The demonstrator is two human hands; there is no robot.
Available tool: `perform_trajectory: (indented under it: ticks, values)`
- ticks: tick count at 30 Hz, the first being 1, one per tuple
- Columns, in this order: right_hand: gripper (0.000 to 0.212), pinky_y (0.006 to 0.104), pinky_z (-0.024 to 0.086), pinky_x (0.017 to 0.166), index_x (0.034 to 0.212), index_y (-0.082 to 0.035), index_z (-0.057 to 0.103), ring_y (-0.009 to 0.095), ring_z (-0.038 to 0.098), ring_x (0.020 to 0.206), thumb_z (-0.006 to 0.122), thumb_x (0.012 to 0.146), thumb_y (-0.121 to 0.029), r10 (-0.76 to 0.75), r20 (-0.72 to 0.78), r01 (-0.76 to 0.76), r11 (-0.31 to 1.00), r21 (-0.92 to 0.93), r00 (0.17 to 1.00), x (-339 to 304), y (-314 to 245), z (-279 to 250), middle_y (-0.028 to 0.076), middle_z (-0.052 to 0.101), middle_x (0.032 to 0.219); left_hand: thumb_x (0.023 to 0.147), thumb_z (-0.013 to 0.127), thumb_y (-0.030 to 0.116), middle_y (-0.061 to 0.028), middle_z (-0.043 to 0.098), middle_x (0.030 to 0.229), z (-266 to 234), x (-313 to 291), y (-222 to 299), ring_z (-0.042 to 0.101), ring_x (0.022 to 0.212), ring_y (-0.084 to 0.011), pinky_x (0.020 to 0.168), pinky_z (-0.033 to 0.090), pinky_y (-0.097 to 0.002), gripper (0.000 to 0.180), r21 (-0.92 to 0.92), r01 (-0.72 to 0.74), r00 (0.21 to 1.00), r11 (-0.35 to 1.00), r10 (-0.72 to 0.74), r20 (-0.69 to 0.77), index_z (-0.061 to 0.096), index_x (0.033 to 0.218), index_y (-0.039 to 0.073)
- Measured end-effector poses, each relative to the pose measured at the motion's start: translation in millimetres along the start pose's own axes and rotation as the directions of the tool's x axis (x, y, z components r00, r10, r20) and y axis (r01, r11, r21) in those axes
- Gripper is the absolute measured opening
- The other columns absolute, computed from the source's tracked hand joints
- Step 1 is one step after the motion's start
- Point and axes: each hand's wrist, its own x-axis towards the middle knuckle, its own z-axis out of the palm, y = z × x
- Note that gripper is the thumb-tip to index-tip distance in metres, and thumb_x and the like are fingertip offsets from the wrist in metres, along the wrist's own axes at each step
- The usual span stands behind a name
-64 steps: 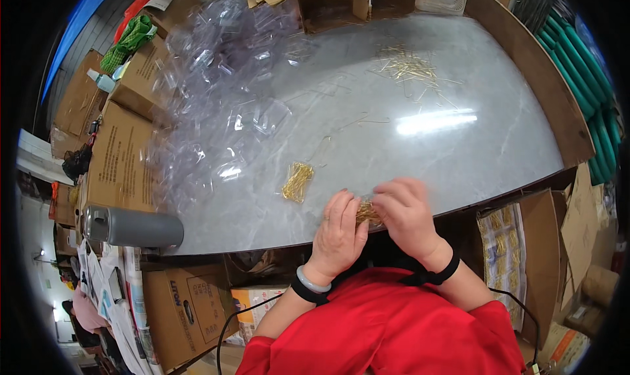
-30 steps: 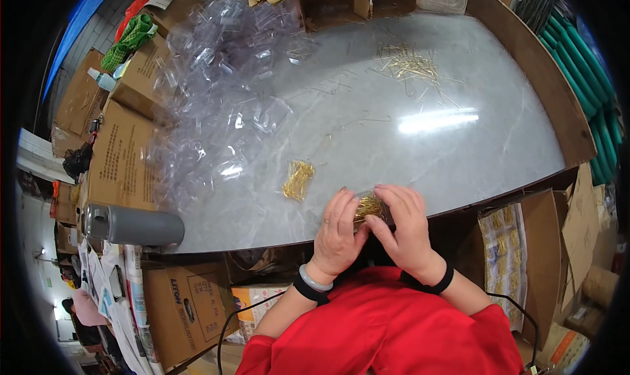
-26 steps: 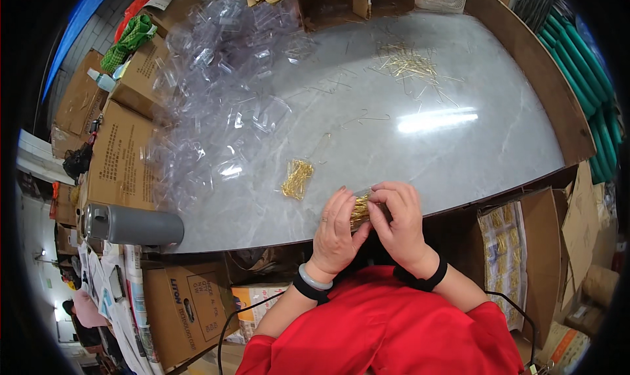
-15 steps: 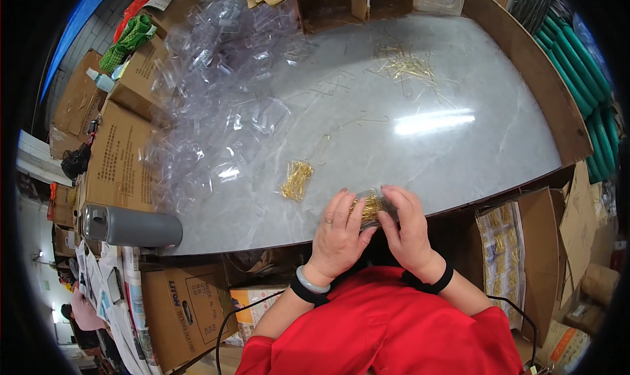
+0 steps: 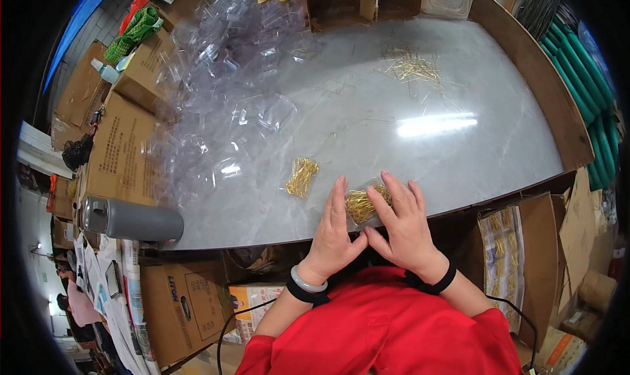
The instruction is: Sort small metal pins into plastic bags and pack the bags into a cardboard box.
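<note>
A clear plastic packet of gold wire hooks (image 5: 359, 206) lies at the table's near edge between my hands. Beside its left end, my left hand (image 5: 333, 234) has its fingers stretched out and touches or nearly touches the packet. My right hand (image 5: 405, 227) is spread over the right end, with fingertips resting on the plastic and hiding part of it. Both thumbs point toward each other below the packet. Just to the left, another bundle of gold hooks (image 5: 302, 177) lies on the grey table (image 5: 459, 171), seemingly in clear plastic too.
Crumpled clear plastic packets (image 5: 223, 93) cover the table's left side. Loose gold hooks (image 5: 413, 68) are scattered at the far right. A grey bottle (image 5: 141, 222) lies at the left front corner. A brown raised border (image 5: 545, 66) runs along the right side.
My right fingers have lifted and spread, and my left fingers have straightened off the packet. More of the gold hooks shows now. The view has shifted slightly.
</note>
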Motion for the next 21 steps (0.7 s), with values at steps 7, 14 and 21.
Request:
perform_trajectory:
  ticks: [7, 14, 21]
  values:
    - [0.070, 0.0563, 0.031, 0.111, 0.136, -0.010, 0.057, 0.042, 0.043, 0.131, 0.079, 0.074, -0.034, 0.011, 0.030, -0.007, 0.994, -0.106, 0.999, 8.2, -8.4, 2.8, 0.022, 0.043, 0.149, 0.076, 0.065, -0.002, -0.0265, 0.017, 0.164, -15.0, 3.7, 2.8, 0.026, 0.151, -0.0417, 0.120, 0.031, -0.0495, 0.108, -0.142, -0.007, 0.995, 0.990, 0.021, 0.098, -0.001, 0.161, 0.004]
    - [0.053, 0.0496, 0.039, 0.099, 0.126, -0.015, 0.066, 0.038, 0.047, 0.120, 0.079, 0.076, -0.026, 0.026, -0.218, -0.045, 0.995, -0.085, 0.976, 19.3, -11.0, 1.1, 0.015, 0.050, 0.142, 0.079, 0.067, 0.003, -0.0260, 0.018, 0.164, -22.7, 3.7, -2.4, 0.024, 0.152, -0.0399, 0.122, 0.026, -0.0487, 0.105, -0.371, 0.011, 0.994, 0.928, 0.032, 0.109, 0.001, 0.161, 0.002]
    - [0.057, 0.0499, 0.037, 0.102, 0.131, -0.013, 0.065, 0.037, 0.046, 0.121, 0.079, 0.078, -0.031, 0.108, -0.200, -0.147, 0.970, -0.193, 0.974, 22.2, 3.3, -3.0, 0.013, 0.049, 0.145, 0.082, 0.079, 0.025, -0.0276, 0.030, 0.157, -13.6, 3.5, 3.3, 0.033, 0.146, -0.0437, 0.117, 0.034, -0.0470, 0.094, 0.040, -0.062, 0.997, 0.997, 0.060, 0.047, 0.027, 0.154, -0.004]
